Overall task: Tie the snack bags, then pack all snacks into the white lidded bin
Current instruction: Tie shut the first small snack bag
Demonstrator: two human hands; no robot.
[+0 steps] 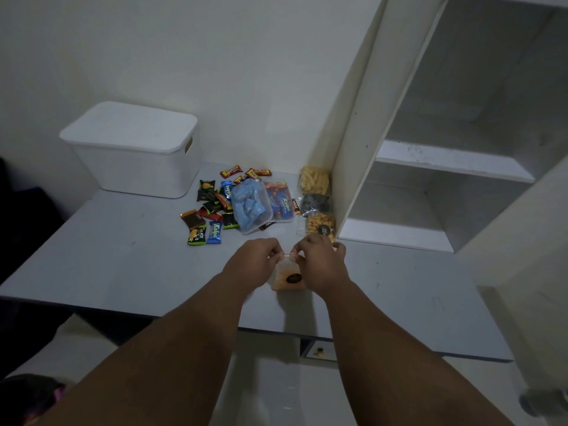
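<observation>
I see my left hand (256,259) and right hand (319,261) both pinching the clear top of the orange snack bag (287,276) on the desk (123,265). The white lidded bin (135,149) stands closed, well apart.

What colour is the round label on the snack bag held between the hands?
Black, on an orange-filled clear snack bag; the label shows best in the head view.

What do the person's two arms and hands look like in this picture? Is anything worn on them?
Both forearms are bare up to the bottom edge of the picture: no sleeves show. The left hand and the right hand wear no gloves. No watch, bracelet or ring can be seen on the parts that show.
</observation>
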